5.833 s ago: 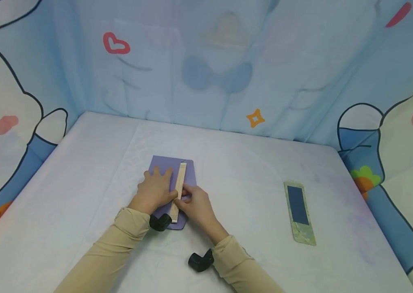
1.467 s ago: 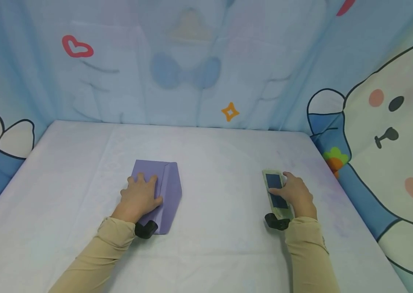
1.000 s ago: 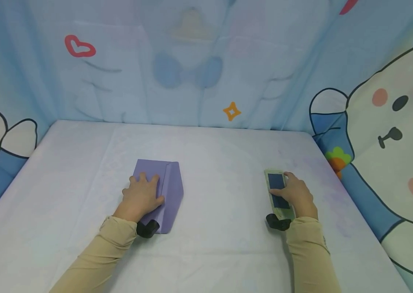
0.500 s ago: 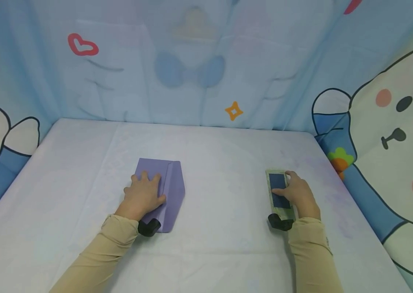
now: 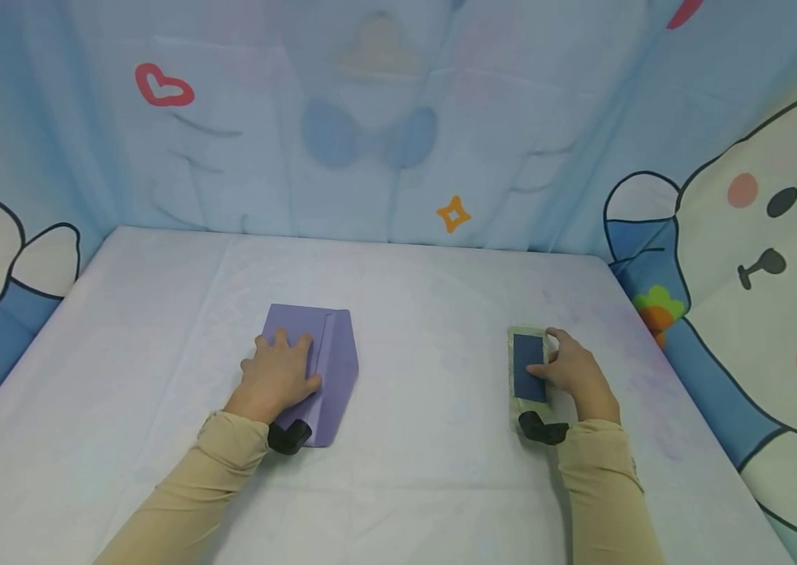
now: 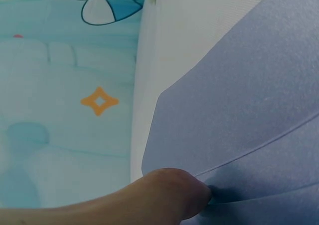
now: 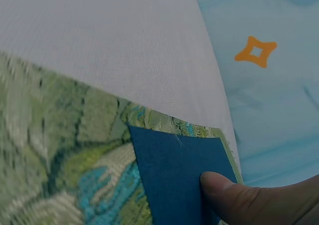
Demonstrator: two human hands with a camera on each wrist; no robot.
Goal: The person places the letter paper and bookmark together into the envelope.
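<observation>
In the head view, a purple paper envelope (image 5: pixel 338 377) lies on the white table with its pointed flap spread out to the right. My left hand (image 5: pixel 274 377) rests on it with spread fingers, the thumb near the flap's fold. The left wrist view shows the thumb (image 6: pixel 174 187) touching the envelope (image 6: pixel 239 80) by that fold. Farther right, my right hand (image 5: pixel 578 377) pinches a green patterned card (image 5: pixel 517 412) with a dark blue rectangle by its right edge. Its thumb (image 7: pixel 219 185) lies on the blue rectangle (image 7: pixel 174 155); the fingers beneath are hidden in the right wrist view.
White cloth covers the table (image 5: pixel 413 471), with bare cloth between envelope and card. Behind it hangs a light blue curtain (image 5: pixel 264 157) with cartoon prints. A black wrist mount (image 5: pixel 289 437) sits at the left wrist, another (image 5: pixel 543 429) at the right.
Since the oldest frame, the pale strip on the envelope is gone and the flap lies outward. My right hand has moved right to the card, which has just turned straighter.
</observation>
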